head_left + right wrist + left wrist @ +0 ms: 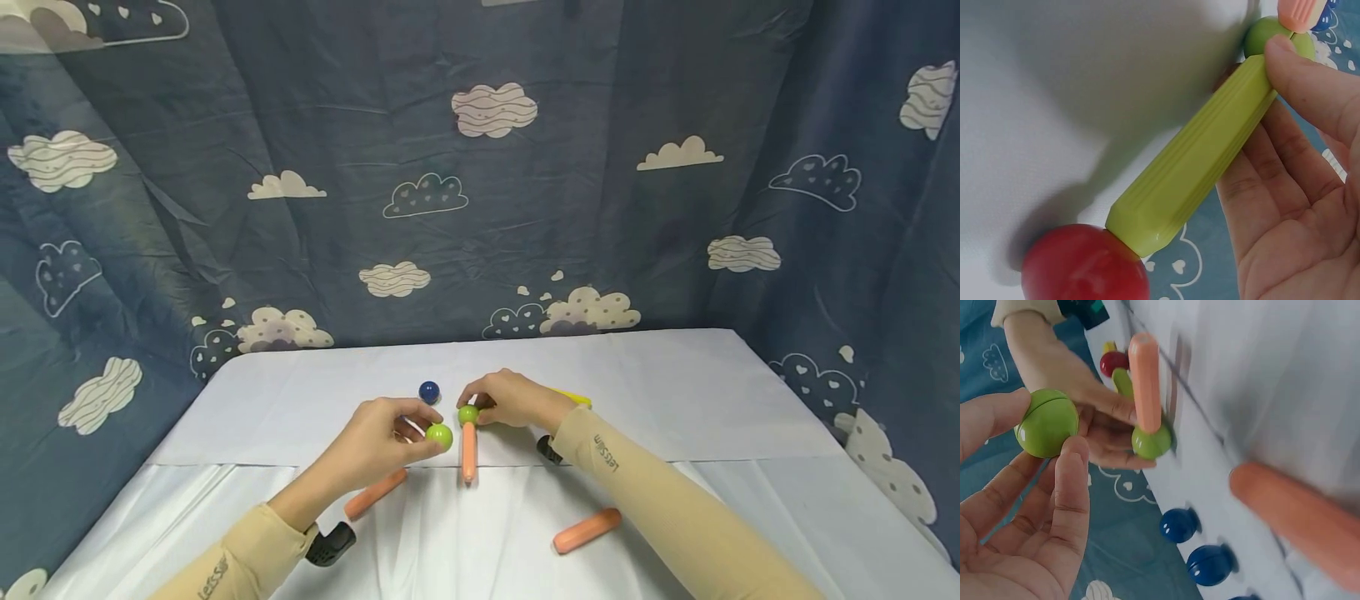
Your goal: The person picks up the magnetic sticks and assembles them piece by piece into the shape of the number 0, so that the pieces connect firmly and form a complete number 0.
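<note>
1. Above the counter (675,375), the left hand (375,440) pinches the loose ball (1047,428), green, between thumb and fingertips. Ball position: near the joined ball, apart from it.
2. Right hand (517,400): grasps the joined ball (468,414), also green, with the thumb beside the bar (1191,159).
3. Assembly: the orange rod (468,454) and the bar both meet the joined ball; the red ball (1085,269) sits at the bar's other end. Seating depth cannot be told.
4. Handling, balls: probably light, hard and not fragile. The glossy surface may slip or roll – grip across the widest part, with the seam left uncovered.
5. Handling, rod and bar: apparently stiff and light. Flat facets should give a surer hold; grasp near the joint, since side load at the far end could lever it loose.
6. Spare parts: two loose rods (587,531) lie nearer the wearer; a blue ball (429,392) rests beyond the left hand.
7. Containers – none visible in any view.
</note>
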`<state>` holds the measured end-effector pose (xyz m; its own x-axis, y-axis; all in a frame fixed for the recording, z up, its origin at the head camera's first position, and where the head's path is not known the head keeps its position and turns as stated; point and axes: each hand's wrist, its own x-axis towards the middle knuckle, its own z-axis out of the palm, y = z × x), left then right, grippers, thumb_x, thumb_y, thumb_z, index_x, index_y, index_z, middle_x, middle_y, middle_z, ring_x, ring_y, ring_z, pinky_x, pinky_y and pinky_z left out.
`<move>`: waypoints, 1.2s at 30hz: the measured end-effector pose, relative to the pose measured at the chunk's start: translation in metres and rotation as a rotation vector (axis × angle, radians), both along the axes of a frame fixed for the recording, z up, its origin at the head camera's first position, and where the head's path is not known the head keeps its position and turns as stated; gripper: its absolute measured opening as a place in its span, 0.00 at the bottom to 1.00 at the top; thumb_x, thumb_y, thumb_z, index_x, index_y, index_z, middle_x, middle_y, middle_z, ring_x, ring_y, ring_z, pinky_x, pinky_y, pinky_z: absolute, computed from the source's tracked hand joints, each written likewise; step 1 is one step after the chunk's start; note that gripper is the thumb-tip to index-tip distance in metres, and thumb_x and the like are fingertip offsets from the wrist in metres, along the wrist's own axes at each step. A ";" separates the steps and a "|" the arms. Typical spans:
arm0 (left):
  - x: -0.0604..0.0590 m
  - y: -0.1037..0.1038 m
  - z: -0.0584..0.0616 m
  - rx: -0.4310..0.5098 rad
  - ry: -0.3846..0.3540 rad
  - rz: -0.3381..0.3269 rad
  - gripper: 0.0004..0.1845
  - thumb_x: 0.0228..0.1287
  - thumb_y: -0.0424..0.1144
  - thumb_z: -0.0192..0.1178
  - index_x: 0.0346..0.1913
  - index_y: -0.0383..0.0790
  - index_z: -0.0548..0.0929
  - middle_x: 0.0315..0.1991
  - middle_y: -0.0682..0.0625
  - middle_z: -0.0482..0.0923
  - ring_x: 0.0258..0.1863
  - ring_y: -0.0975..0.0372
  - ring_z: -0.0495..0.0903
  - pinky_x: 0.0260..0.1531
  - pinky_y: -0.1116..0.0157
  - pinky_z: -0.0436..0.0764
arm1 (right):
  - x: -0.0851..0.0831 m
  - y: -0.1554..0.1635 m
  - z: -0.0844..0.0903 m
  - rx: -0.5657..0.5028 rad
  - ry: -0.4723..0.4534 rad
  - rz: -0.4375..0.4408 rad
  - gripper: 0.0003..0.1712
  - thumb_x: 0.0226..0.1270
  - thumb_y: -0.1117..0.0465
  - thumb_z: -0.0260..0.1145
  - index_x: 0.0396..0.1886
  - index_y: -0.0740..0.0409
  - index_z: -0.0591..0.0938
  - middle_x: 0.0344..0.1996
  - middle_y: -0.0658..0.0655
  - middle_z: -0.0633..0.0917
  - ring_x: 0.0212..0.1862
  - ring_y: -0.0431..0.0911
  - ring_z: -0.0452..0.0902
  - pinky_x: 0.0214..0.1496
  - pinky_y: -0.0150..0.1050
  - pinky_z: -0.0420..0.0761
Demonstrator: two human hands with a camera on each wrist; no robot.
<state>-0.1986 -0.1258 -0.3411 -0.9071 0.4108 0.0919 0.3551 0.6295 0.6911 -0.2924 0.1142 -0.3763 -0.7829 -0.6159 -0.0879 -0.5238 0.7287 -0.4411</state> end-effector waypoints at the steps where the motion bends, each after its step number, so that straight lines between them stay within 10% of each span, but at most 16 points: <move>1: 0.002 0.000 -0.002 0.003 0.001 -0.008 0.12 0.63 0.42 0.78 0.47 0.48 0.91 0.41 0.56 0.91 0.39 0.67 0.88 0.40 0.67 0.86 | 0.000 0.000 0.000 -0.001 0.002 0.000 0.19 0.71 0.65 0.75 0.59 0.48 0.89 0.47 0.51 0.94 0.49 0.41 0.87 0.63 0.45 0.84; 16: 0.033 0.007 -0.035 0.074 -0.071 -0.071 0.13 0.57 0.37 0.81 0.42 0.43 0.88 0.34 0.55 0.89 0.33 0.68 0.85 0.34 0.71 0.84 | -0.001 0.004 0.000 -0.012 0.010 0.010 0.19 0.71 0.66 0.74 0.59 0.48 0.89 0.47 0.51 0.94 0.48 0.40 0.87 0.60 0.41 0.85; 36: 0.038 0.019 -0.057 0.085 -0.093 -0.053 0.14 0.53 0.34 0.83 0.39 0.43 0.86 0.33 0.55 0.87 0.30 0.71 0.82 0.33 0.73 0.81 | 0.002 0.002 0.000 -0.016 0.010 0.007 0.19 0.71 0.66 0.75 0.59 0.49 0.89 0.46 0.52 0.94 0.48 0.41 0.87 0.60 0.42 0.85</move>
<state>-0.1606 -0.1064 -0.3985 -0.8905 0.4528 0.0444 0.3180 0.5497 0.7725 -0.2904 0.1164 -0.3759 -0.7794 -0.6226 -0.0700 -0.5332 0.7179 -0.4477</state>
